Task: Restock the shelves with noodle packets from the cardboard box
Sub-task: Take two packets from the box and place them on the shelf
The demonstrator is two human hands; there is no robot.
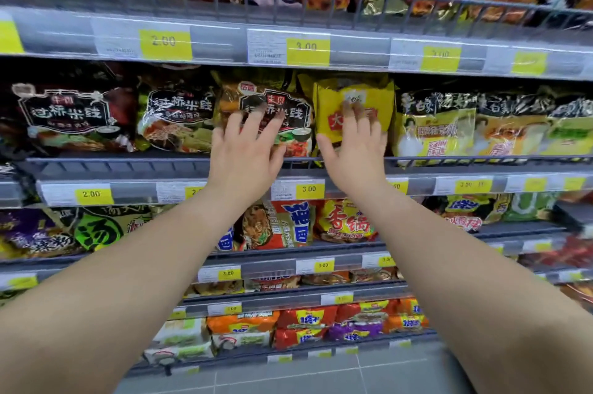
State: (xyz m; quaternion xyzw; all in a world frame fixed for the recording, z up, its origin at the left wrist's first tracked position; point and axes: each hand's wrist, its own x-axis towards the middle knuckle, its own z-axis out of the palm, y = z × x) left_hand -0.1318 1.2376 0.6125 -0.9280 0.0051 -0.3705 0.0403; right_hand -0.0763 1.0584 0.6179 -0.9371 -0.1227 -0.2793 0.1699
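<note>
The yellow noodle packet (324, 104) stands upright on the middle shelf, behind the grey wire rail (128, 163) that runs along the shelf's front edge. Its lower edge sits down behind that rail, and its top edge reaches close under the price strip (359, 50) of the shelf above, so little room is left over it.

The right hand (353, 152) lies flat on the face of the yellow packet, fingers straight and close together, thumb out to the left. It pinches nothing.

Just left of the yellow packet, and crowding its left edge, stands a dark packet with an orange top (288, 104). The left hand (245, 149) rests on this one with its fingers spread and straight.

Just right of the yellow packet stand white-and-yellow packets (433, 130), packed close in a row.

Below the yellow packet a yellow 3.00 price tag (308, 189) shows between the two wrists. Further shelves of packets step down to the grey floor (321, 374).
</note>
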